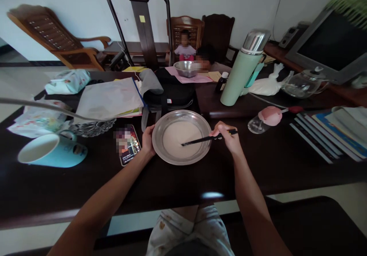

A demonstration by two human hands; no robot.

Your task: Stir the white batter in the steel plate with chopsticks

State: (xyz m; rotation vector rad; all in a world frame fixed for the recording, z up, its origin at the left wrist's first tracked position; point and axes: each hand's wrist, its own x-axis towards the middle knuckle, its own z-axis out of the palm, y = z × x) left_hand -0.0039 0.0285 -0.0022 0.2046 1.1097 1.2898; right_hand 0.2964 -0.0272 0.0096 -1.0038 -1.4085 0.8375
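The left hand [148, 141] is grasping the left edge of a wide metal bowl [158, 140], which stands on the dark table [183, 187] in front of the person. The right hand [226, 135] is closed around black chopsticks [200, 138], holding them slanted over the right rim of this bowl. Their tips are in the pale, milky liquid [176, 131], near the middle of its surface.

Just beside the left hand lies a phone [132, 149] with its screen lit. Farther to the left there is a light blue mug [54, 152], and behind it a clear glass dish [94, 128]. Beyond the phone is a pale folder [109, 95], and next to it a black bag [176, 93].

To the right of the right hand stands a small clear cup with a pink lid [265, 119]; after it comes a pile of books [315, 139]. Behind the cup rises a green flask [242, 76] with a silver cap, and near the flask is a small dark bottle [222, 82]. A glass teapot [302, 85] is farther to the right.

On the far side of the table there is a smaller metal basin [186, 70]. Two other persons are behind it, in front of wooden chairs
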